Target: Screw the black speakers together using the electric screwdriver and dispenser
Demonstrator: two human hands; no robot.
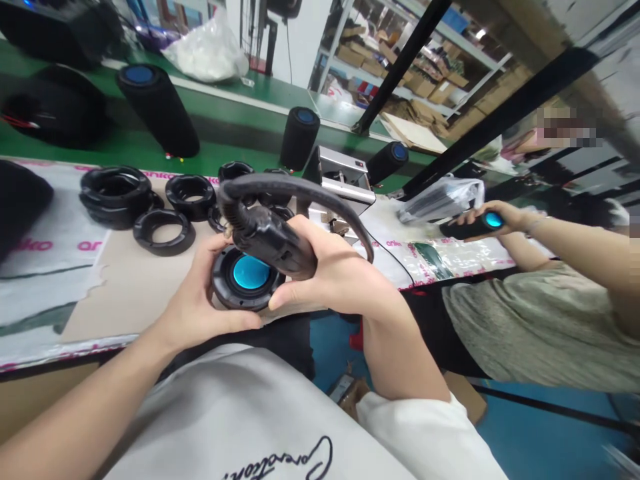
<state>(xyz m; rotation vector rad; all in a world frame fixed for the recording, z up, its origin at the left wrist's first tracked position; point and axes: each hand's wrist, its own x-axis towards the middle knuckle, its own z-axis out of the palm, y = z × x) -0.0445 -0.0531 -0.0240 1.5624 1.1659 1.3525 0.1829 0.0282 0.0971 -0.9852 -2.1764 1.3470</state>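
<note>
My left hand (pixel 205 293) is closed around the side of a round black ring part (pixel 218 283), with its thumb along the near edge. A shiny blue disc (pixel 250 272) sits in the middle of the ring. In my right hand (pixel 340 277) is a black corded hand tool (pixel 273 240), held tilted over the ring; its thick black cord loops above it. My right thumb rests at the ring's right edge. The tool's exact kind is unclear. Several loose black rings (pixel 165 232) lie beyond my left hand, some stacked.
Black cylindrical speakers with blue ends (pixel 301 137) stand on the green bench (pixel 225 137). A metal box-shaped device (pixel 345 177) is beyond my right hand. At right, a co-worker's hands (pixel 500 217) hold another black speaker (pixel 470 225). A white plastic bag (pixel 207 53) lies behind.
</note>
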